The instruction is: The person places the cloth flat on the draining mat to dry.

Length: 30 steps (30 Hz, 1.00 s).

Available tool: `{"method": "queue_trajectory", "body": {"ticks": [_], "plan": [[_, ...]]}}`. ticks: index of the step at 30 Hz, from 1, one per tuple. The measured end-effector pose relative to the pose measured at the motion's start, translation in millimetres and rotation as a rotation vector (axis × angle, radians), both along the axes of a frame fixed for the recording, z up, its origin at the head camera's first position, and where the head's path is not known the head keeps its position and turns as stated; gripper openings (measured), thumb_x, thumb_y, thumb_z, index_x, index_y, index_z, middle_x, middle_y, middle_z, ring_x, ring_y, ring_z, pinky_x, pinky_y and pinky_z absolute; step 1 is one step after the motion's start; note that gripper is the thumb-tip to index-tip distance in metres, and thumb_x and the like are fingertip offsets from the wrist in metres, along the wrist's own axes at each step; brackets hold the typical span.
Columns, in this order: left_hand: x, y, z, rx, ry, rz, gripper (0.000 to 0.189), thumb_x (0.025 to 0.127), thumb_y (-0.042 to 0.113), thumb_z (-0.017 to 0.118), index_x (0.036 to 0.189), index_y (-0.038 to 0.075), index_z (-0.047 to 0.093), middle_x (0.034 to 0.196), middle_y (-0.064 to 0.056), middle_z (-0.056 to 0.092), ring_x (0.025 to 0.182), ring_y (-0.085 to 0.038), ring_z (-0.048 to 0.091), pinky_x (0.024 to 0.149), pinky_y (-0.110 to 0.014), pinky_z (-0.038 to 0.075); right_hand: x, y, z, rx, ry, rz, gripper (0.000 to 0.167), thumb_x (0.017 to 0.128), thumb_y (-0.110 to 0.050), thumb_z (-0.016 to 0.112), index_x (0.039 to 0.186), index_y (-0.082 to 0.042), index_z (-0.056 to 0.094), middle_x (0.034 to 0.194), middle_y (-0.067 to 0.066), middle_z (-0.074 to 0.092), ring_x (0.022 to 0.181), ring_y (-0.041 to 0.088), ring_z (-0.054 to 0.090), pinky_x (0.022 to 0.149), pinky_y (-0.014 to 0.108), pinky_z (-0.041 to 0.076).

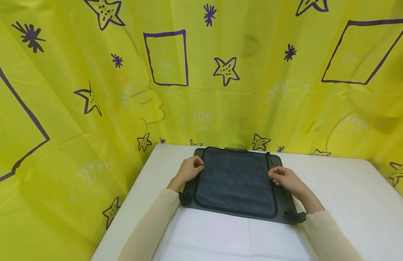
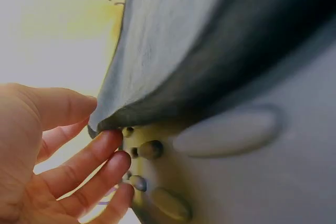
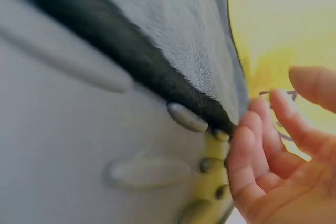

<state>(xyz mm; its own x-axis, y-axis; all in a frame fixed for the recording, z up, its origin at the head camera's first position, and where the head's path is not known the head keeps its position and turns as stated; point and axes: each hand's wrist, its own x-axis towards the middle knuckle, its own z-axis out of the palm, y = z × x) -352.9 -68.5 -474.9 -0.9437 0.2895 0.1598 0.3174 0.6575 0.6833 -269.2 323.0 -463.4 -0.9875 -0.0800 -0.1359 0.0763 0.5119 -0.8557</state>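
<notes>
A dark grey cloth [image 1: 235,181] with black edging lies over a dark board [image 1: 286,203] on the white table. At the cloth's left edge, my left hand [image 1: 189,169] pinches the edging between thumb and fingers. The left wrist view shows the thumb on the fuzzy cloth [image 2: 157,51] and fingertips at its underside. My right hand [image 1: 284,177] is at the opposite edge. In the right wrist view its fingertips [image 3: 247,129] touch the cloth's edge, while the thumb stands away from it. Raised oval bumps [image 3: 152,171] cover the board below the cloth.
The white table [image 1: 338,188] extends to both sides of the board and in front of it. A yellow curtain [image 1: 201,101] with purple stars and outlined shapes hangs behind the table and along its left side. Black wrist bands [image 1: 186,197] sit by both sleeves.
</notes>
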Motion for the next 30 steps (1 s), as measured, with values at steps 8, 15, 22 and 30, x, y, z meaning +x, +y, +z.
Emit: {"method": "queue_trajectory", "body": {"ticks": [8,15,22,30], "plan": [[25.7,-7.6,5.9,-0.081,-0.032,-0.061,0.005,0.095,0.015,0.072,0.096,0.012,0.068,0.081,-0.003,0.064,0.075,-0.016,0.056,0.067,-0.028,0.046,34.4,-7.9,2.0,0.012,0.005,0.182,0.031,0.103,-0.022,0.06,0.122,0.002,0.059,0.098,0.011,0.062,0.083,0.017,0.056,0.071,0.027,0.049],[42.5,1.2,4.4,-0.243,0.087,-0.094,0.011,0.089,0.016,0.079,0.095,0.014,0.069,0.083,0.0,0.058,0.078,-0.014,0.052,0.07,-0.029,0.044,47.2,-21.7,-6.8,0.206,0.149,0.316,0.019,0.099,-0.024,0.066,0.111,-0.009,0.068,0.088,0.001,0.061,0.078,0.008,0.054,0.069,0.024,0.045],[56.7,22.2,3.3,-0.33,0.1,-0.238,0.016,0.09,0.033,0.079,0.092,0.019,0.071,0.083,0.006,0.059,0.079,-0.01,0.051,0.072,-0.026,0.044,50.8,-30.6,-10.6,0.256,0.221,0.329,0.014,0.097,-0.023,0.07,0.106,-0.012,0.07,0.082,-0.005,0.06,0.072,0.003,0.05,0.064,0.023,0.043],[60.8,24.4,-0.6,-0.378,0.106,-0.245,0.022,0.085,0.036,0.084,0.091,0.019,0.07,0.084,0.006,0.059,0.078,-0.008,0.05,0.072,-0.025,0.043,51.1,-32.9,-15.5,0.259,0.218,0.327,0.014,0.092,-0.018,0.075,0.103,-0.012,0.067,0.076,-0.004,0.053,0.066,0.003,0.046,0.06,0.023,0.038]]}}
